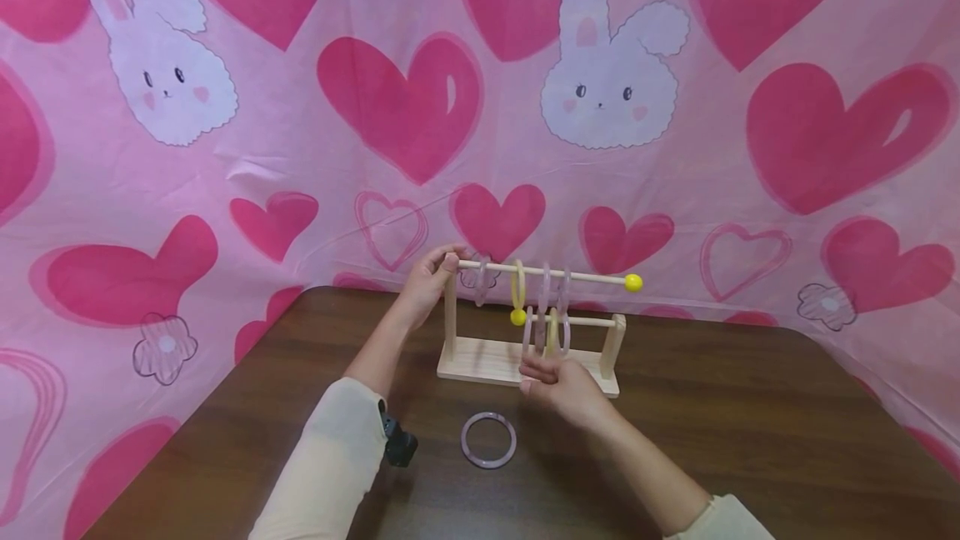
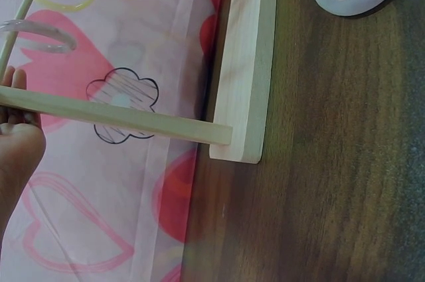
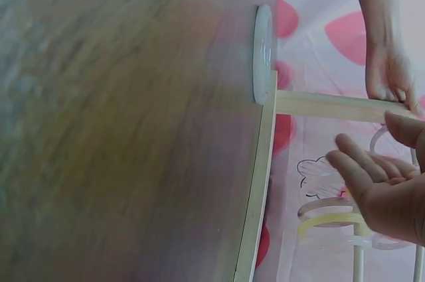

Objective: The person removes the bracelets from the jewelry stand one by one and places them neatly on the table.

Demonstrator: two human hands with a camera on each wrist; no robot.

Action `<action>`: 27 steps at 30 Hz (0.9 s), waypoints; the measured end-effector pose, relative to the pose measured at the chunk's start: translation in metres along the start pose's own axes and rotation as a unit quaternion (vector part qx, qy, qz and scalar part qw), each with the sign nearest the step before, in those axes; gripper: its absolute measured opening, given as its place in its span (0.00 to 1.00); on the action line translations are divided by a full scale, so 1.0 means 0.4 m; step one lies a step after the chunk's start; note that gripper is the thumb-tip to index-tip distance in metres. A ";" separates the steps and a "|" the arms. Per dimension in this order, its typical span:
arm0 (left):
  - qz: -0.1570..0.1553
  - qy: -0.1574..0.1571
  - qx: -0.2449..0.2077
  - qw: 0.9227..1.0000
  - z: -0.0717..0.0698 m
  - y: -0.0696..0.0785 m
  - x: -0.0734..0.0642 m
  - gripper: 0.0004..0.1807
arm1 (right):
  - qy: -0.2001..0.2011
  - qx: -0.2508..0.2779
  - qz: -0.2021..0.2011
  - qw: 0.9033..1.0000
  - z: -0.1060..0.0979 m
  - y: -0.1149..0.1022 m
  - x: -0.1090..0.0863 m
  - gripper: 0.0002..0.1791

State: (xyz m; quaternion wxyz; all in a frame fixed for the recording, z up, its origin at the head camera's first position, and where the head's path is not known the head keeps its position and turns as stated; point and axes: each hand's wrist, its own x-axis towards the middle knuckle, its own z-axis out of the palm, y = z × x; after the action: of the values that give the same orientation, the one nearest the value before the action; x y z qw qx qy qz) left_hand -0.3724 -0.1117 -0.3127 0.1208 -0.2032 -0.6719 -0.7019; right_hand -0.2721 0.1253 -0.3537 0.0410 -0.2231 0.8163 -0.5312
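A wooden bangle stand point(image 1: 483, 361) with two bars stands on the table. My left hand point(image 1: 429, 280) grips the top of its left post, the thumb in front. On the upper bar hang a yellow bangle point(image 1: 522, 283) and several pale lilac ones, among them a lilac bangle point(image 1: 545, 290). The lower bar carries several more, including a pale yellow bangle point(image 1: 553, 333). My right hand point(image 1: 568, 392) is just in front of these lower bangles, fingers extended, palm turned inward, holding nothing. A loose lilac bangle point(image 1: 488, 464) lies flat on the table before the stand.
The brown wooden table point(image 1: 750, 440) ends at a pink cloth backdrop point(image 1: 510, 140) with hearts and rabbits, close behind the stand. Yellow balls cap the bars' free ends, such as the upper ball point(image 1: 633, 282). A small black device point(image 1: 400, 442) sits on the left wrist.
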 end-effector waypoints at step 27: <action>-0.015 -0.002 -0.004 1.000 -0.004 -0.006 0.002 0.28 | 0.223 0.164 -0.083 0.957 -0.041 -0.044 0.027 0.20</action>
State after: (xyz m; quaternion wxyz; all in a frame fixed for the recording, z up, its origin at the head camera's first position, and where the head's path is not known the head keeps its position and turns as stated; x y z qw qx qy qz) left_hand -0.3743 -0.1130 -0.3146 0.1083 -0.1948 -0.6726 -0.7056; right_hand -0.2813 0.1288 -0.3293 -0.1509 -0.1561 0.6851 -0.6953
